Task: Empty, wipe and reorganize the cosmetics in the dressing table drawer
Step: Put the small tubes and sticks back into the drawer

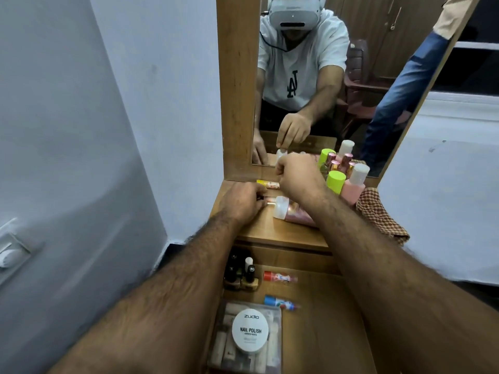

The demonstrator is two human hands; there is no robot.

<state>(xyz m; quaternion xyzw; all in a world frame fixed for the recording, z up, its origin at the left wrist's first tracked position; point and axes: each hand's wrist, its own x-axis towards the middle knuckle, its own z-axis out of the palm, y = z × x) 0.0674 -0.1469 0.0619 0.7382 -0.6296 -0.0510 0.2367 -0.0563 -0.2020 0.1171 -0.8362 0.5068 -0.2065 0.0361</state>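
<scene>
The open drawer (324, 306) holds dark nail polish bottles (240, 276), a red stick (280, 278), a blue stick (280, 302) and a clear pouch (224, 344) with a white nail polish wipes tub (249, 330) on it. My right hand (297, 175) reaches to the back of the tabletop (270, 230); the mirror shows it pinching the top of a small white bottle (281, 153). My left hand (241, 202) rests on the tabletop, fingertips beside a small pink stick (270, 204). A pink bottle with a white cap (286, 211) lies flat between my hands.
A yellow tube (264, 183) lies by the mirror frame (237, 90). Upright at the right stand a green-capped bottle (335, 180), a pink bottle (353, 188) and rose-gold bottles (345, 160). A checked cloth (378, 215) hangs off the right edge. A wall is close on the left.
</scene>
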